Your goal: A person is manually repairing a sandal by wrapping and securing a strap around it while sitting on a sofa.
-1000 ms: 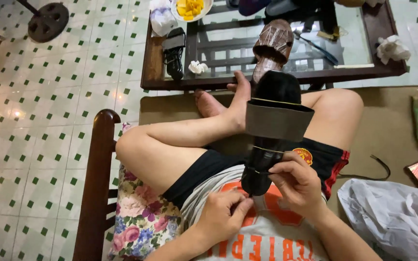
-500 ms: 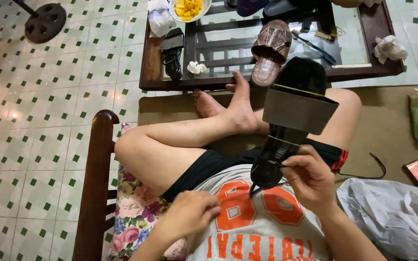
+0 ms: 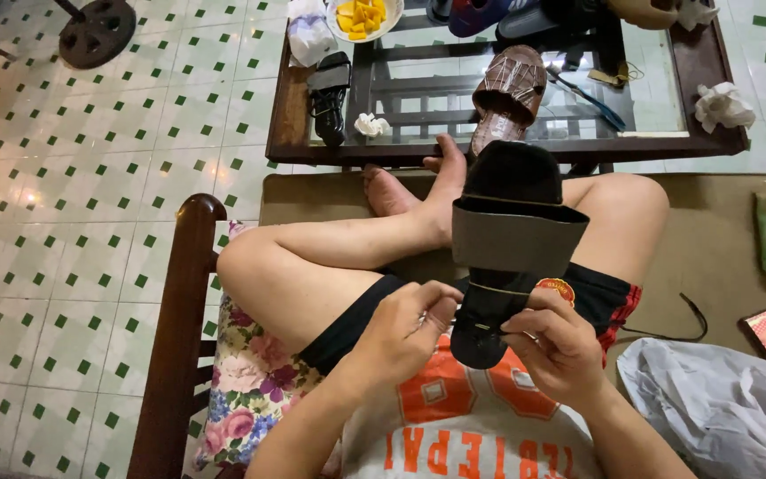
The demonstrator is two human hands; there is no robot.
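The tiled floor (image 3: 90, 204) spreads out to my left, and ahead of my crossed legs stands the glass-topped desk (image 3: 667, 146), carrying a brown sandal (image 3: 509, 93), a black sandal (image 3: 330, 93), a bowl of yellow fruit (image 3: 363, 16), a blue-handled tool (image 3: 587, 96) and crumpled tissue (image 3: 722, 105). A floral cushion (image 3: 254, 381) sits under my left thigh, against the wooden armrest (image 3: 179, 337); a plastic bag (image 3: 720, 408) lies at my right.

The black sandal with its broad grey strap (image 3: 516, 235) stands over my lap, toe end away from me, heel end low near my chest, I judge so that the heel edge faces me for close work.

My right hand (image 3: 556, 350) cups the heel from beneath and the side, fingers curled round it: a firm grip that steadies the sandal. My left hand (image 3: 405, 324) comes in from the left with wrist bent, thumb and forefinger pinched narrow at the heel's edge. Something thin, perhaps a needle or thread, seems caught in that pinch, but it is too small to tell.
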